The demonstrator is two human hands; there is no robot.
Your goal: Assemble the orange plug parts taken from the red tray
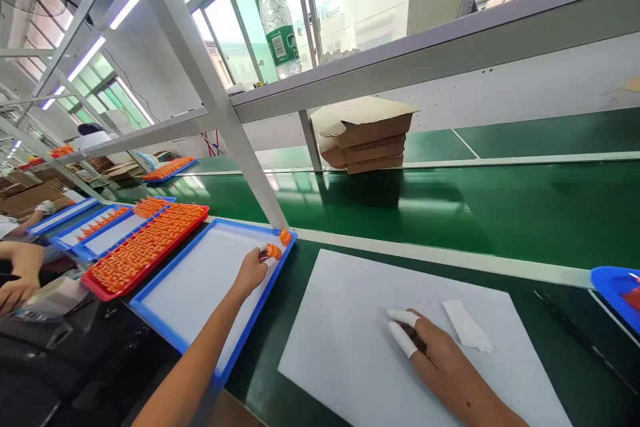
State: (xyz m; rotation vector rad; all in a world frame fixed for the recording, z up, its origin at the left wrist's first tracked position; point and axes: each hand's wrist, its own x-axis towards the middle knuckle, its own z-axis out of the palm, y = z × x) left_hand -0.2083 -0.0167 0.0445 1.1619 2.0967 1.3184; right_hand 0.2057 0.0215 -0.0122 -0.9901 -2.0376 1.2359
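My left hand [251, 271] reaches into the far right corner of a blue-rimmed white tray [165, 280] and pinches a small orange part [273, 251]. A second orange part [285, 236] stands in that corner, just beyond it. My right hand [440, 357] rests on a white sheet [345, 340] on the green bench, fingers curled, with white finger cots on two fingertips. A small white cloth [467, 327] lies beside that hand.
A red tray [95, 283] full of orange parts sits left of my tray, with more blue trays beyond. Another person's hands [17, 280] work at far left. Folded cardboard boxes [367, 137] lie on the green conveyor. A water bottle [277, 20] stands on the shelf. A blue tray corner [613, 283] shows at right.
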